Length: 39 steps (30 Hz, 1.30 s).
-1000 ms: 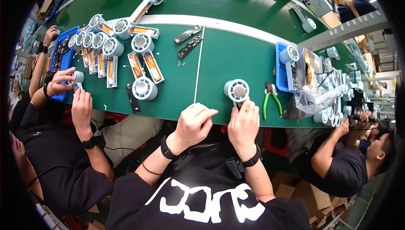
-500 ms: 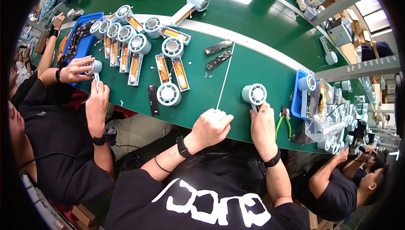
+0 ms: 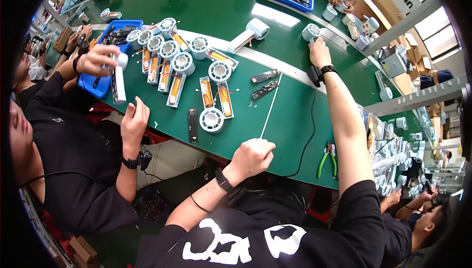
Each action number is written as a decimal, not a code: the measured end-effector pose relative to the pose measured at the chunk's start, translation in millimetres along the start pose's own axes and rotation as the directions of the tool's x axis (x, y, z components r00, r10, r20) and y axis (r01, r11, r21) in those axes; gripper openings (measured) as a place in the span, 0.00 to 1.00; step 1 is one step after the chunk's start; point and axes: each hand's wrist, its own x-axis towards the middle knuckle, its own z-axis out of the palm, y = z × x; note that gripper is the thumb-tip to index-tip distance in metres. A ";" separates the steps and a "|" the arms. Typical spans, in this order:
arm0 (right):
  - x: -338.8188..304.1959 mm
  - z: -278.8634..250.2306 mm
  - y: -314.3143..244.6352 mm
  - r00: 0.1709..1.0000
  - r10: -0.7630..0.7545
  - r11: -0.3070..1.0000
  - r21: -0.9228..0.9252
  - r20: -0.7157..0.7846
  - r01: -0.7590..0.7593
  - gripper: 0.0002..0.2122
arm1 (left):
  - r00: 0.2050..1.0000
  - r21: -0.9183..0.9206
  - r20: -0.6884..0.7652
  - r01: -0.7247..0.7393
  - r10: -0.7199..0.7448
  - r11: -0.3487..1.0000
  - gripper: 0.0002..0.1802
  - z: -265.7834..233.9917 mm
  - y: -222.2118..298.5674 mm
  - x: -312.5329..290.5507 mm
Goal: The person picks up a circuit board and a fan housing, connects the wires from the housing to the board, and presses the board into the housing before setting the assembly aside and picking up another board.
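My right arm stretches far over the green table, and my right hand (image 3: 320, 54) is closed on a light blue handheld fan (image 3: 310, 32) at the metal strip. Only the fan's round head shows; its handle is hidden under my fingers. At the near table edge my left hand (image 3: 252, 159) is curled into a fist, and anything inside it is out of sight. Beyond that fist lie two dark circuit boards (image 3: 265, 90). To its left, several open fan bodies (image 3: 211, 120) with orange batteries and loose wires lie grouped, beside a dark strip (image 3: 192, 126).
Green-handled pliers (image 3: 327, 163) lie near the right table edge. A black cable (image 3: 309, 135) runs from my right wrist across the table. One fan (image 3: 250, 34) lies over the metal strip. At left a co-worker's hand (image 3: 101, 60) holds a fan near a blue tray (image 3: 101, 88).
My right hand has carried the fan from the near table away to the far metal strip. My left fist stays by the edge. The view has shifted, and the co-worker's hands have moved apart.
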 end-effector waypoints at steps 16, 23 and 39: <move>23.3 -20.7 -145.2 0.727 -0.666 0.710 0.437 0.163 0.552 0.39 | 1.000 -0.031 -0.006 0.001 -0.001 1.000 0.05 2.0 1.5 -2.3; -0.7 -128.0 -138.1 0.765 -0.583 0.811 0.129 0.274 0.571 0.35 | 0.996 -0.021 -0.089 -0.025 0.023 0.999 0.02 -0.2 0.4 -3.7; -181.3 -146.8 -99.7 0.396 -0.217 0.823 -0.051 0.892 0.566 0.38 | 0.997 0.067 -0.049 0.068 -0.064 0.995 0.06 -15.1 -4.8 36.0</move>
